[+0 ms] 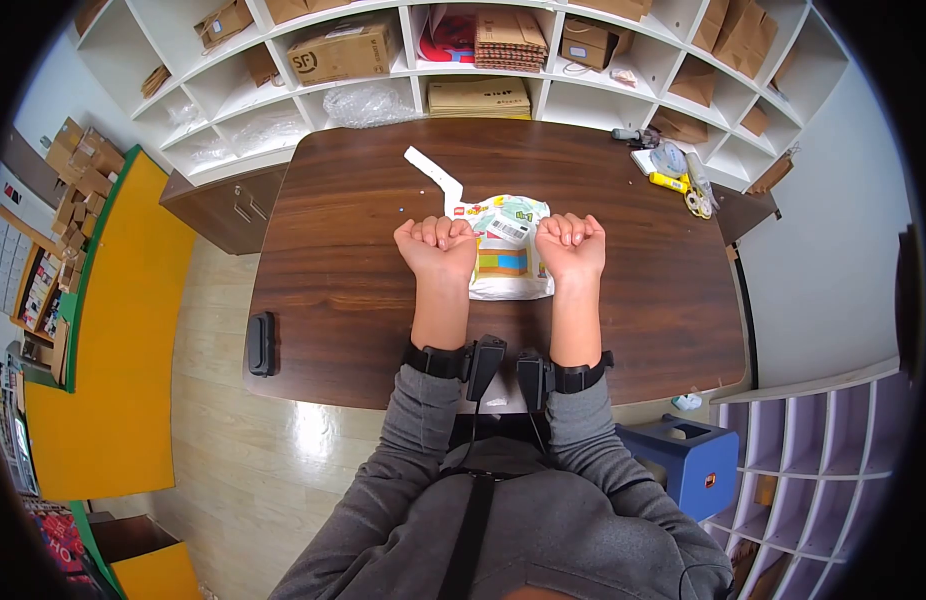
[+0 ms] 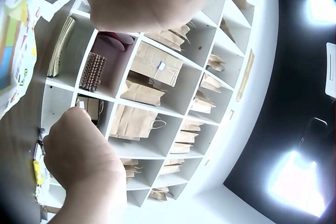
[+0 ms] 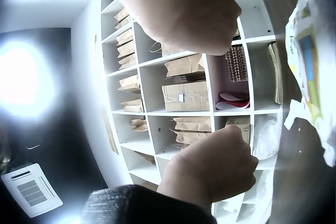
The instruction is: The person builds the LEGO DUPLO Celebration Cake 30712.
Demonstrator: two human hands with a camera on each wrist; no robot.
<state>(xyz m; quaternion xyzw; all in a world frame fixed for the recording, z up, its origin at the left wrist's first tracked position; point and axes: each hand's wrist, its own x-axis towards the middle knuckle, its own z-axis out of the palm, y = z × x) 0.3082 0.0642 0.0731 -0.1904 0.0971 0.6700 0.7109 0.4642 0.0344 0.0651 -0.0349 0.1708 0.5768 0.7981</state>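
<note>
Left hand (image 1: 438,245), right hand (image 1: 573,245): fingers curled in, nothing visibly held. White packet (image 1: 503,264): mid-table, between your hands; contact unclear. Handling, as judged: pliable wrapping; uncurl your fingers, support both sides. Table (image 1: 333,250): near edge beneath your wrists' cameras; room leftward to black case (image 1: 262,344), rightward short of yellow tube (image 1: 668,182).

Bench (image 1: 333,240), before you. On it: package (image 1: 508,240), centre; strip (image 1: 433,174), at the package's far-left corner; case (image 1: 263,343), your left edge; tape roll (image 1: 696,204), your far-right corner. Shelving (image 1: 407,70), behind the bench. Stool (image 1: 688,465), by the bench's near edge, your right.
</note>
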